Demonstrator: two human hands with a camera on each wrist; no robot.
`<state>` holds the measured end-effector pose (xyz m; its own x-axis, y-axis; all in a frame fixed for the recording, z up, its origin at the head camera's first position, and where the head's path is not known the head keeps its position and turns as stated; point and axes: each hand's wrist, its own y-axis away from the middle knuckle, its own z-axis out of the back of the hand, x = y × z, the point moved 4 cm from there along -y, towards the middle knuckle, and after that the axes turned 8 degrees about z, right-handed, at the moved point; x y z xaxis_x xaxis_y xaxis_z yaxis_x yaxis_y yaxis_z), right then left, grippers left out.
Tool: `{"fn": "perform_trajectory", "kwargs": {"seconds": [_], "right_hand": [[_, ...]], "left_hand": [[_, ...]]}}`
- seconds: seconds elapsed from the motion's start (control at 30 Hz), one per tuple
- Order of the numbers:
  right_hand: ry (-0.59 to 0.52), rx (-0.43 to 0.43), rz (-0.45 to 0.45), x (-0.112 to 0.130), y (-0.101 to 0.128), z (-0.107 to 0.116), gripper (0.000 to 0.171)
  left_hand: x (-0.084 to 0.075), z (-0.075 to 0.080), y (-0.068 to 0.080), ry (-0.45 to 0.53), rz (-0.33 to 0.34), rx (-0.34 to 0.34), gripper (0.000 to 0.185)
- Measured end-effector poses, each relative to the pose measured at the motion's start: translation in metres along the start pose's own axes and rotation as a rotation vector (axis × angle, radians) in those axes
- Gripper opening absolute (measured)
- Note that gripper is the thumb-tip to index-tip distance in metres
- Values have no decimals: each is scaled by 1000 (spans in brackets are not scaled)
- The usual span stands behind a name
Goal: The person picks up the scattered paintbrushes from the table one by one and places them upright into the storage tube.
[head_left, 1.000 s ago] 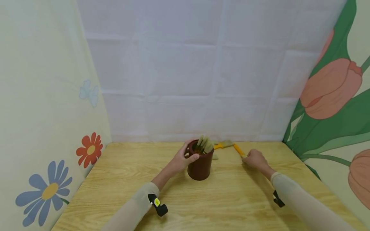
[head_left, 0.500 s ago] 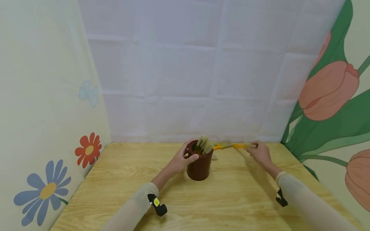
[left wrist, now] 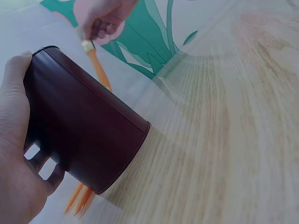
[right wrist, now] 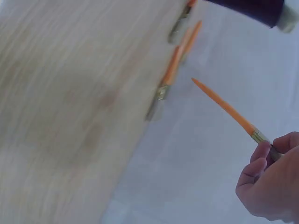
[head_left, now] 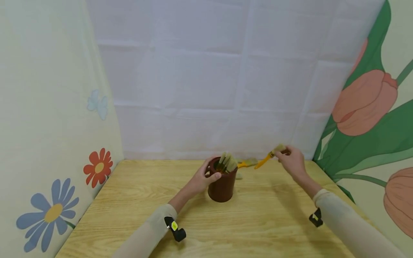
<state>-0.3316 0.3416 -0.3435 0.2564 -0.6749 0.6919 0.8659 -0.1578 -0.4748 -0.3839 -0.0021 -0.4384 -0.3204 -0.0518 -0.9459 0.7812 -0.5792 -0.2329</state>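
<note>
My left hand (head_left: 200,182) grips a dark brown cylindrical holder (head_left: 222,188) by its left side, thumb at the rim. The holder stands on the table, with several pale-bristled paintbrushes (head_left: 227,161) poking out of its top. To the right, my right hand (head_left: 292,160) pinches a paintbrush (head_left: 264,161) near its bristles, raised above the table. Its orange handle (right wrist: 224,106) points away from the hand, down and left in the head view. In the left wrist view the held paintbrush (left wrist: 97,65) shows behind the holder.
Behind the holder, more orange-handled paintbrushes (head_left: 247,162) lie on the wooden table (head_left: 155,200) near its back edge; the right wrist view shows these loose brushes (right wrist: 170,74) close together. A white cloth (head_left: 193,89) hangs behind, and flowered cloths (head_left: 371,107) stand at both sides.
My right hand has lifted the paintbrush off the table, moving up and slightly right, and the brush has turned so its handle points down-left. The left hand and the holder have stayed put.
</note>
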Motion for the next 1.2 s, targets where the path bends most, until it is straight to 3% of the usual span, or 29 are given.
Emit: {"fn": "perform_trajectory", "kwargs": {"seconds": [0.23, 0.47, 0.67, 0.9, 1.03, 1.2], "right_hand": [[-173, 52, 5, 46, -4, 4, 42], [-324, 27, -3, 84, -6, 7, 44], [-427, 40, 45, 106, -5, -7, 39], [-299, 149, 183, 119, -5, -39, 35], [-208, 211, 278, 122, 1, -56, 25], [-62, 223, 404, 130, 15, -70, 20]], "left_hand": [[-1, 3, 0, 15, 13, -14, 64], [-1, 0, 1, 31, 17, -4, 64], [-4, -2, 2, 30, 12, -7, 66], [-5, -2, 1, 24, 11, -10, 68], [-3, -3, 0, 22, 7, -12, 67], [0, -5, 1, 29, 4, -4, 65]]}}
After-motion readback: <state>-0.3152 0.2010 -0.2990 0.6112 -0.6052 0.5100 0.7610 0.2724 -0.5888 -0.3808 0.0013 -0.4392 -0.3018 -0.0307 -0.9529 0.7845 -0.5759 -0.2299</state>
